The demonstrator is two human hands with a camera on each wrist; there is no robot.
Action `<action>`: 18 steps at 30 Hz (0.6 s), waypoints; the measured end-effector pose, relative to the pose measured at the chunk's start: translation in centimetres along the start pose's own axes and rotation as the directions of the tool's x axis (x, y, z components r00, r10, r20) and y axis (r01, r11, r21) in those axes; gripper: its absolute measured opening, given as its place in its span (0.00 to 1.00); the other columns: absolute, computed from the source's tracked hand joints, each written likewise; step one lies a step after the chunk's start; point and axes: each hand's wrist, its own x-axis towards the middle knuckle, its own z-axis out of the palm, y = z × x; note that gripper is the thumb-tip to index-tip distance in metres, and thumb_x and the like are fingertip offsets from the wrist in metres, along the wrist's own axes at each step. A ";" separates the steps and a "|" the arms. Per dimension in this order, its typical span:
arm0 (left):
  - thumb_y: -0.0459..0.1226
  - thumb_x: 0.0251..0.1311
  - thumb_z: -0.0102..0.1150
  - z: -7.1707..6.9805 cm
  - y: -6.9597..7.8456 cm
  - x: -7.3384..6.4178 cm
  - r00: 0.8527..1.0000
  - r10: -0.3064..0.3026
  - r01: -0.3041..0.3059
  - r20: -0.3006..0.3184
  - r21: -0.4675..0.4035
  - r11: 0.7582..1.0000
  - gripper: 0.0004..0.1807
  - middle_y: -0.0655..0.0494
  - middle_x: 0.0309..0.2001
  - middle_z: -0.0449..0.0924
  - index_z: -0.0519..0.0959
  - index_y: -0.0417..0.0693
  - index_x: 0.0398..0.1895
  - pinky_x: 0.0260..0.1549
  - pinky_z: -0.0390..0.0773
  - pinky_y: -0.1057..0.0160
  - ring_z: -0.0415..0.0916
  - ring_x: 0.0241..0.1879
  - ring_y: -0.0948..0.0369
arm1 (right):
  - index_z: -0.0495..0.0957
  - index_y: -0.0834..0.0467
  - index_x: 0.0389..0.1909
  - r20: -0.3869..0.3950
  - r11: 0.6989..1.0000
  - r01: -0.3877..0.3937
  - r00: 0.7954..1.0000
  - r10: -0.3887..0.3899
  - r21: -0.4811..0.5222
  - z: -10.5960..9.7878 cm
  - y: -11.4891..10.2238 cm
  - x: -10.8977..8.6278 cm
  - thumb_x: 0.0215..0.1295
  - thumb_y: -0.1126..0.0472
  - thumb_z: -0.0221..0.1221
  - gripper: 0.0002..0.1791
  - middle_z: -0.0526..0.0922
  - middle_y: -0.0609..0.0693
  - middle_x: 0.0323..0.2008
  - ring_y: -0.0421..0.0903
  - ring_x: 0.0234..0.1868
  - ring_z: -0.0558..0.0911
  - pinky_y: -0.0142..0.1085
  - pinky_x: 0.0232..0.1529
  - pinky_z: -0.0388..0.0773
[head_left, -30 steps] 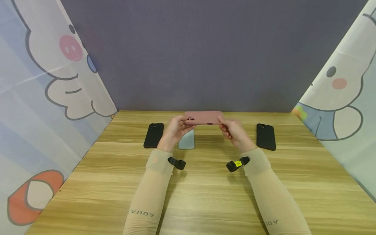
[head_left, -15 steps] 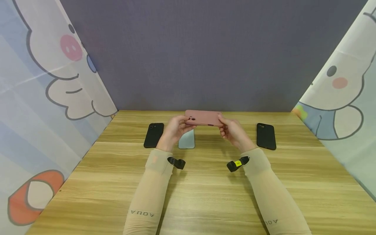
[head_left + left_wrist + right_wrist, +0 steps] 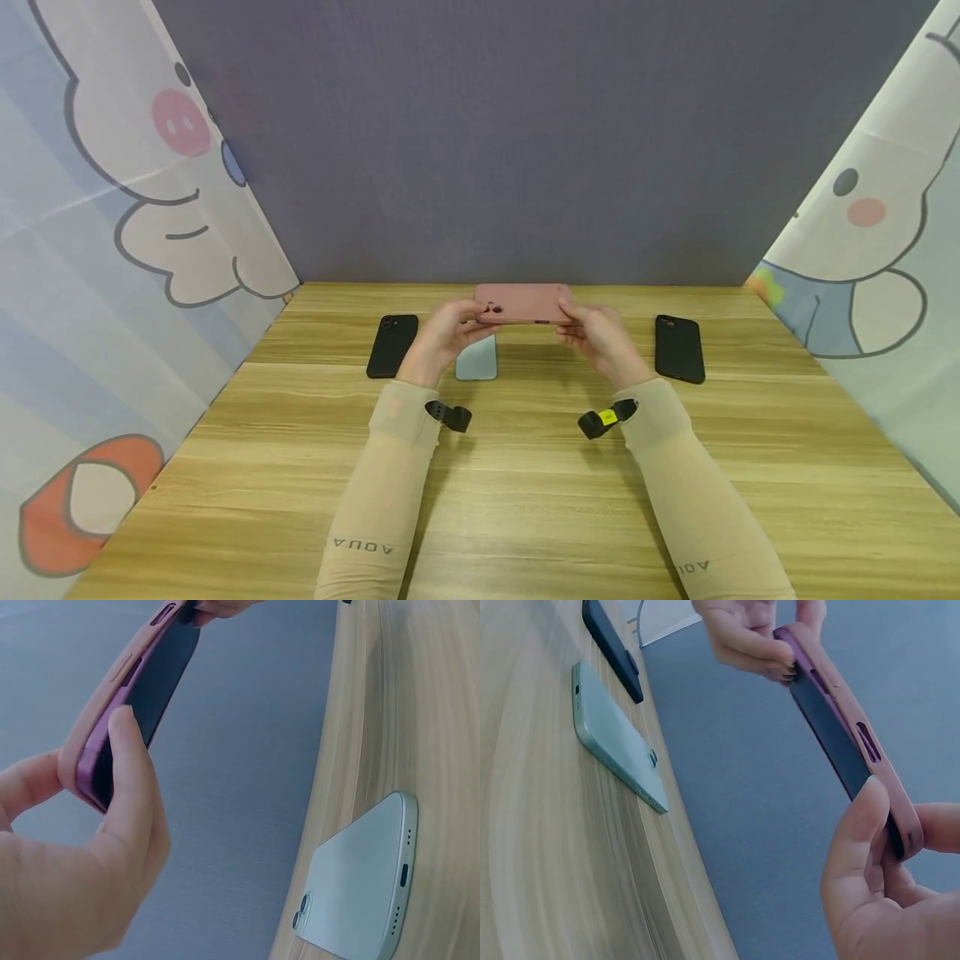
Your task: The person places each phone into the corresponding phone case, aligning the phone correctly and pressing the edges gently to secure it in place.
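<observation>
A pink phone case (image 3: 525,302) is held level above the back of the table, its outer back and camera cutout facing up. Inside it lies a purple phone (image 3: 91,766) with a dark screen underneath; at the camera end its purple edge stands out past the case rim. My left hand (image 3: 444,333) pinches that end between thumb and fingers. At the other end my right hand (image 3: 602,337) grips case and phone, where the case edge (image 3: 906,825) wraps the phone more fully. Below and left of them lies a light green phone (image 3: 356,874), back up.
A black phone-shaped item (image 3: 393,346) lies left of the green phone, partly behind the left wrist. Another black one (image 3: 679,350) lies right of the right hand. A grey panel (image 3: 510,150) rises at the table's (image 3: 525,500) back edge, with printed cloths at both sides.
The pink case has tilted slightly, so more of its back shows. My left hand has shifted a little right and downward along the camera end. Both hands keep their hold.
</observation>
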 end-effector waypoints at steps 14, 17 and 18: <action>0.23 0.67 0.55 -0.4 0.3 -0.2 0.999 -0.042 0.044 -0.030 0.069 0.997 0.17 0.36 0.55 0.78 0.77 0.29 0.59 0.53 0.82 0.54 0.81 0.53 0.46 | 0.85 0.59 0.33 0.015 1.000 0.005 1.000 -0.006 0.025 -0.3 0.0 0.1 0.75 0.60 0.59 0.11 0.83 0.49 0.25 0.41 0.25 0.83 0.32 0.34 0.83; 0.23 0.68 0.55 -0.3 0.4 -0.1 0.998 -0.061 0.063 -0.032 0.084 0.994 0.22 0.34 0.58 0.77 0.73 0.29 0.65 0.53 0.82 0.54 0.80 0.56 0.45 | 0.85 0.58 0.32 0.019 1.000 0.007 1.000 -0.007 0.025 -0.3 0.0 0.1 0.75 0.60 0.59 0.12 0.83 0.49 0.25 0.42 0.25 0.83 0.32 0.32 0.83; 0.23 0.68 0.54 -0.3 0.4 -0.1 0.997 -0.067 0.070 -0.032 0.088 0.994 0.23 0.33 0.59 0.77 0.71 0.29 0.66 0.53 0.82 0.55 0.79 0.57 0.44 | 0.85 0.58 0.32 0.024 1.000 0.007 1.000 -0.008 0.029 -0.3 0.0 0.1 0.75 0.60 0.59 0.12 0.84 0.50 0.25 0.42 0.25 0.83 0.32 0.32 0.83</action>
